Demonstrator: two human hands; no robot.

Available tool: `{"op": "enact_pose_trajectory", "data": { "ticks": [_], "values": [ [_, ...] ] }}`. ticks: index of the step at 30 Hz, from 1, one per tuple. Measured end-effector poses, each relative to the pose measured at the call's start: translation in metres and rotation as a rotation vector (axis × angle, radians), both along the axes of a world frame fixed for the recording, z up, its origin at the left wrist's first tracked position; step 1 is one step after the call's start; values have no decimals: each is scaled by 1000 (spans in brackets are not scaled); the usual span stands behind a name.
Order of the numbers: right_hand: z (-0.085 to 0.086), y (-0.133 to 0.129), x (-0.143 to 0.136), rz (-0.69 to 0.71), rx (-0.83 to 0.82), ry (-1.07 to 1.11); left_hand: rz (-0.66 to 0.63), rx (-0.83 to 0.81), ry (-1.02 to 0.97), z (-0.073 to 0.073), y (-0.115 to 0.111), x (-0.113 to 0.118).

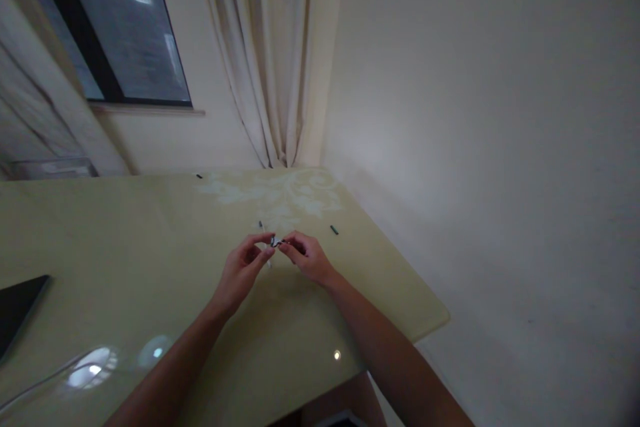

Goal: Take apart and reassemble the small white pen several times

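Both hands meet above the glossy table, with a small black-and-white thing (277,241) between them, too small to name. The thumb and index finger of my left hand (243,264) pinch its dark left end. At its right end, a thin dark part is pinched in the fingertips of my right hand (309,257). Just behind the left fingers lies a thin white stick (264,229) with a dark end, partly covered by the hand. A short dark piece (334,230) lies on the table beyond my right hand.
The pale yellow-green table (125,247) has its right edge along the wall. Another small dark piece (199,176) lies near its far edge. A dark flat panel (23,307) juts in at left, with a pale cable (45,380) nearer me. Curtains (280,60) hang behind.
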State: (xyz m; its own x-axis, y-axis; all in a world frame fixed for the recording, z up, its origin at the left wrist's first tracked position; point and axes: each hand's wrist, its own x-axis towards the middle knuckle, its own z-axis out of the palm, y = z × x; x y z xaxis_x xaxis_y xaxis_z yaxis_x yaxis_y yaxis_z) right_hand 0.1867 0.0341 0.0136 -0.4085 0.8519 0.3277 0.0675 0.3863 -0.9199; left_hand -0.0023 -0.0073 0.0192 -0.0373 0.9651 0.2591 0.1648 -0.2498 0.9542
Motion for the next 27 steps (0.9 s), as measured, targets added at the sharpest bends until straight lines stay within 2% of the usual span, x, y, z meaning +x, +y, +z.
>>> {"op": "enact_pose_trajectory", "data": {
  "ticks": [4, 6, 8, 10, 12, 16, 18, 21, 24, 27],
  "values": [
    [3, 4, 2, -11, 89, -77, 18, -37, -1, 1, 1, -3],
    [5, 15, 12, -127, 124, -55, 54, -33, 9, 1, 4, -7],
    [5, 32, 32, -333, 143, -16, 139, -44, 97, -2, 7, -13],
    [4, 50, 58, -570, 120, -9, 233, -58, 307, -8, 11, -17],
    [2, 63, 86, -762, 53, -101, 275, -68, 570, -13, 13, -18],
    [-8, 73, 118, -973, -60, -261, 232, -108, 966, -18, 13, -11],
    [-14, 74, 120, -1026, -66, -309, 221, -116, 1079, -18, 12, -6],
    [-23, 76, 113, -1024, -57, -358, 222, -106, 1168, -18, 13, -1],
    [-28, 76, 109, -997, -36, -369, 213, -108, 1181, -19, 15, 0],
    [-24, 74, 109, -1020, 22, -345, 224, -129, 1152, -20, 17, -3]
  ]
}}
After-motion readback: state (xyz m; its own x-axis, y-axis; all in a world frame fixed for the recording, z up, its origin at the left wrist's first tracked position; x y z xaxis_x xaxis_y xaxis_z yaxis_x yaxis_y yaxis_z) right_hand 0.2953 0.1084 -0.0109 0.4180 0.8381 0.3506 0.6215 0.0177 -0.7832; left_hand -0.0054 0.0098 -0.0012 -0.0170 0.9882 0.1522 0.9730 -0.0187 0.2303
